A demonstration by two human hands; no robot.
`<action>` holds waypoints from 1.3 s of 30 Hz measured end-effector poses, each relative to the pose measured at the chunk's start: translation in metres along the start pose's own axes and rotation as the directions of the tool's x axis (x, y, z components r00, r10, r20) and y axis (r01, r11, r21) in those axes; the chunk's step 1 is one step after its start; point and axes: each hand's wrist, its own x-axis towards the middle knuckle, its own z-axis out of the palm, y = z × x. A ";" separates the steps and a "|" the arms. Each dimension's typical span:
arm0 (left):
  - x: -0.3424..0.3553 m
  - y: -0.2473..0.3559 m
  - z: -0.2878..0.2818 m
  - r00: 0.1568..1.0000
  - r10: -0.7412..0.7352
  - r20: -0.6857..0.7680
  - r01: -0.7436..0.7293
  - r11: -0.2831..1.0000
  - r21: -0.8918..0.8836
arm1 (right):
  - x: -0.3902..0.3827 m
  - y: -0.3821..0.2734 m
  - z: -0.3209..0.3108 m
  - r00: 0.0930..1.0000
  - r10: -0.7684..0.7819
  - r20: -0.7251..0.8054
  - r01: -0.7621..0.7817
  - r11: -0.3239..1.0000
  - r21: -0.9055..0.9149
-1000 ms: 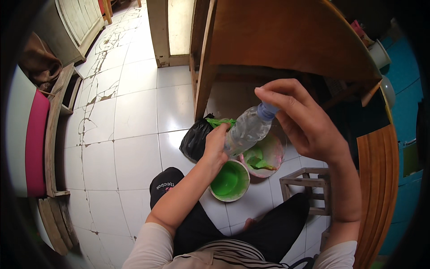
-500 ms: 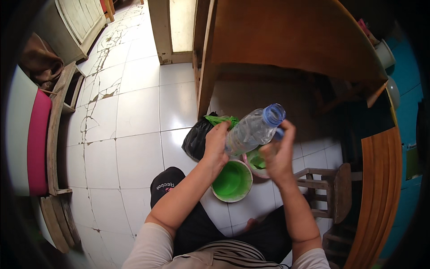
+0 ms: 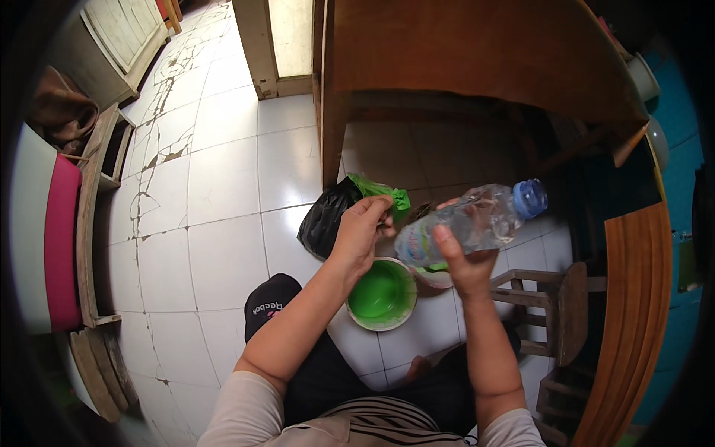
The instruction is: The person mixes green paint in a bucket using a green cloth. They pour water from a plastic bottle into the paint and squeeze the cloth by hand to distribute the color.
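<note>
My right hand (image 3: pixel 471 264) is wrapped round a clear plastic bottle (image 3: pixel 480 220), which lies tilted with its blue mouth end up to the right. Whether a cap sits on that end I cannot tell. My left hand (image 3: pixel 359 231) is closed, thumb and fingers pinched together, just left of the bottle's base; what they hold, if anything, is hidden. Behind its fingers shows a green plastic bag (image 3: pixel 387 195) beside a black plastic bag (image 3: pixel 325 222). Below the hands stands a tub (image 3: pixel 412 305) with bright green inside. A pinkish container (image 3: pixel 436 280) is partly hidden behind my right hand.
A wooden panel (image 3: pixel 477 52) rises ahead over a dark recess. Close on the right are a small wooden stool (image 3: pixel 570 313) and a slatted wooden board (image 3: pixel 633 298). A wooden bench (image 3: pixel 88 231) stands at the left. White floor tiles (image 3: pixel 223 171), some cracked, run between.
The bottle has moved right and tipped further over, and my right hand has gone from its neck to its body. My left hand has let go of the bottle.
</note>
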 end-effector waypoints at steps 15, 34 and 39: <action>0.000 0.009 -0.002 0.990 -0.034 0.133 -0.010 0.948 0.318 | -0.016 0.031 -0.065 0.892 0.111 0.437 0.203 0.767 -0.609; -0.082 -0.041 -0.021 0.957 -0.249 0.150 0.176 0.907 0.383 | -0.078 0.012 -0.115 0.759 0.352 0.548 0.076 0.787 -0.612; -0.073 -0.059 -0.032 0.934 -0.296 0.199 0.169 0.858 0.486 | -0.094 0.024 -0.121 0.700 0.453 0.552 0.035 0.750 -0.660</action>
